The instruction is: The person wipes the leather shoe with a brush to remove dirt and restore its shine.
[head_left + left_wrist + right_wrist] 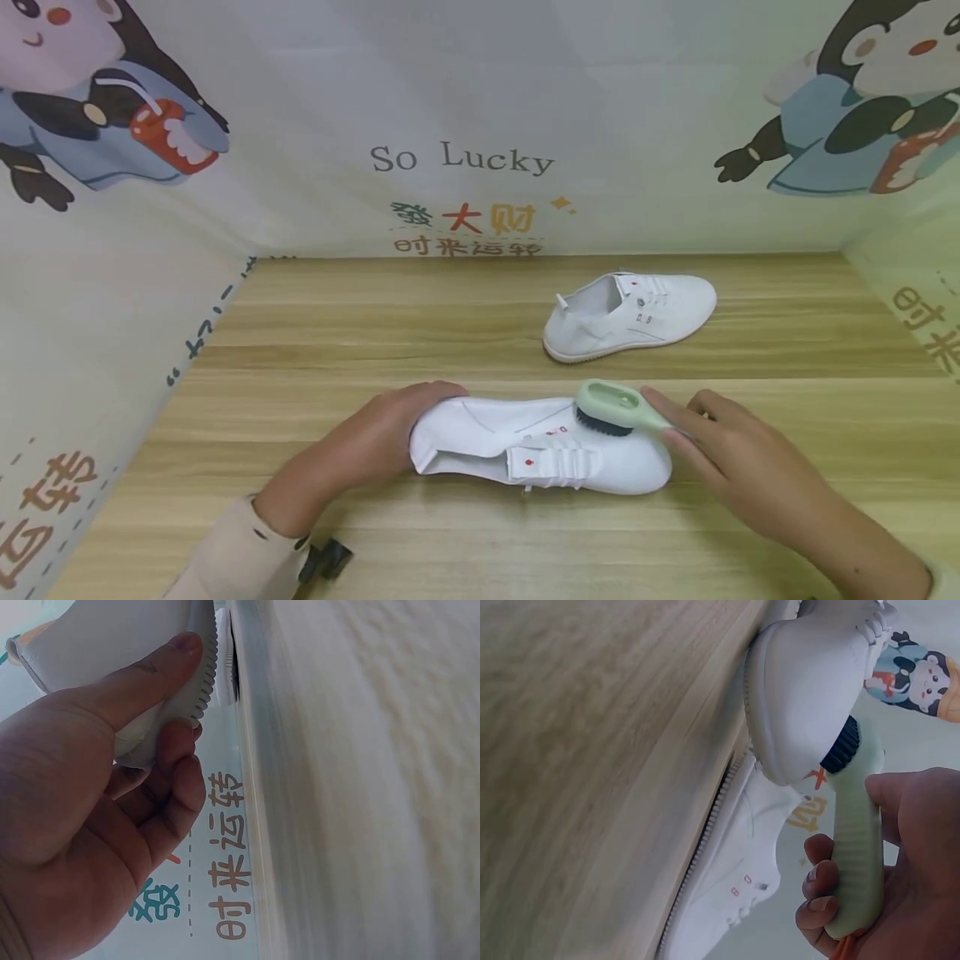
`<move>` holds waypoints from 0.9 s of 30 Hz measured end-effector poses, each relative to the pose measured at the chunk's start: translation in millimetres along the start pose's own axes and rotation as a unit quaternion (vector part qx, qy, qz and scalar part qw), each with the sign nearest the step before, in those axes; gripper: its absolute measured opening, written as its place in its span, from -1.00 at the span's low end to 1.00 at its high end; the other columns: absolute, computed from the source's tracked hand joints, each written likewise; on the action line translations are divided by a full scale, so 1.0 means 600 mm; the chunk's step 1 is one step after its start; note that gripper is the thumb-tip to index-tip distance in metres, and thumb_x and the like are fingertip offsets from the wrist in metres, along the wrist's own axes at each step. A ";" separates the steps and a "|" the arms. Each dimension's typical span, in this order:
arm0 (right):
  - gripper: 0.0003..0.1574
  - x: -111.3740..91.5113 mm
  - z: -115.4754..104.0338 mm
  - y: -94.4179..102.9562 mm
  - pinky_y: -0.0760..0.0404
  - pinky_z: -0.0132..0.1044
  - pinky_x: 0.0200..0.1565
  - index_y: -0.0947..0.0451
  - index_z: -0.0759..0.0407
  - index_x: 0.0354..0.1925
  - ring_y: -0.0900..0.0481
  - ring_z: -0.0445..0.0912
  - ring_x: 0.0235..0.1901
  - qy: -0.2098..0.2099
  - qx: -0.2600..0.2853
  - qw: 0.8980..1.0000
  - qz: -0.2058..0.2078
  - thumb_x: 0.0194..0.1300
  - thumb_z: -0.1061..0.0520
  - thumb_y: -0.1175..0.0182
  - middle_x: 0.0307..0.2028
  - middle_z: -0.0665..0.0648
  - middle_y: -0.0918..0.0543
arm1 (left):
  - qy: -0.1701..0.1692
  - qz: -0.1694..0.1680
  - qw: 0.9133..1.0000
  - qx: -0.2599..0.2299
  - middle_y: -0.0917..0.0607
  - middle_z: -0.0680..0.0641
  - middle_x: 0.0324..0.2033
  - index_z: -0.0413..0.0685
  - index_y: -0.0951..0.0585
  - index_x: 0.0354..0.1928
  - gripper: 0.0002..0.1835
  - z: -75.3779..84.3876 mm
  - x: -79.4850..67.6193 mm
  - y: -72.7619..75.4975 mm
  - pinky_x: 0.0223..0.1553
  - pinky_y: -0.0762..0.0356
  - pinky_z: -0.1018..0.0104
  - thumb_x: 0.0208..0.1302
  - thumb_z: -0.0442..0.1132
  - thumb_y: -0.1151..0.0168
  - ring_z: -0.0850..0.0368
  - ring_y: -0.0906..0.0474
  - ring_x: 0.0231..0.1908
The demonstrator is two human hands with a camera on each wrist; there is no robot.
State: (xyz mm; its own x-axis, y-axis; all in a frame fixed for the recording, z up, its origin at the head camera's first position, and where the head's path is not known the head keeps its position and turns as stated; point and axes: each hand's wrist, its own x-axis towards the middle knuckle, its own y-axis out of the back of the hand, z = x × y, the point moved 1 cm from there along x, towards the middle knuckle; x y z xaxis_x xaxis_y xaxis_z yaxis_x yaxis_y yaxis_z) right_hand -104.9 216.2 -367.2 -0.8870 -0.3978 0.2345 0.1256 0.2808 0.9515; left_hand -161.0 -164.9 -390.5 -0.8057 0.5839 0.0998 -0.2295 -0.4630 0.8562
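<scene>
A white lace-up shoe [472,425] is tilted toward the front of the wood-grain surface, its toe pointing right. At its heel, my left hand [386,433] grips the shoe, thumb along the ribbed sole edge in the left wrist view. My right hand [750,467] holds a pale green brush [618,404] by its handle [857,862]. Dark bristles [842,746] of the brush meet the shoe's upper near the toe. An orange-red cord [845,946] hangs from the handle's end.
Farther back on the wood-grain surface [375,325] stands a second white shoe [675,304], toe to the right. White printed cloth [465,100] walls the back and both sides. A small black object [327,560] sits by my left sleeve.
</scene>
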 end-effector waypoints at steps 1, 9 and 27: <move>-0.42 0.004 -0.003 -0.002 -0.37 -0.39 -0.38 -0.37 -0.22 0.42 -0.31 -0.29 -0.38 0.001 0.004 1.000 -0.002 0.49 -0.03 -0.12 -0.27 -0.12 -0.46 | 0.000 0.001 1.000 0.002 -0.66 0.06 0.13 0.13 -0.47 0.30 -0.25 -0.001 0.000 0.000 0.15 -0.56 0.09 0.02 -0.33 -0.54 0.14 -0.60 0.11; -0.42 0.043 -0.036 -0.026 -0.41 -0.39 -0.36 -0.45 -0.19 0.37 -0.34 -0.28 -0.37 0.048 0.013 0.999 0.021 0.41 0.00 -0.22 -0.30 -0.11 -0.45 | -0.001 -0.004 1.000 0.004 -0.66 0.05 0.12 0.11 -0.46 0.30 -0.23 -0.004 -0.002 -0.001 0.14 -0.57 0.10 0.01 -0.32 -0.55 0.14 -0.60 0.11; -0.42 0.100 -0.114 -0.056 -0.45 -0.34 -0.27 -0.48 -0.18 0.34 -0.37 -0.24 -0.35 0.128 0.039 0.991 0.025 0.38 -0.02 -0.26 -0.31 -0.07 -0.48 | -0.018 -0.003 1.000 -0.004 -0.66 0.08 0.10 0.10 -0.47 0.28 -0.28 -0.006 -0.003 0.000 0.12 -0.57 0.12 0.04 -0.26 -0.55 0.19 -0.60 0.09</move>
State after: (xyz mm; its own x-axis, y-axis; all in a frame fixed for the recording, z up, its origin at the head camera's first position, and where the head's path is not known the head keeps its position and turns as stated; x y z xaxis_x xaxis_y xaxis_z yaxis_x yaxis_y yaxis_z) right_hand -132.1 123.3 -371.7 -0.7371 -0.5875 0.3340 0.1237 0.3686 0.9213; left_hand -161.7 -168.3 -392.5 -0.7846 0.6096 0.1133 -0.2378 -0.4645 0.8530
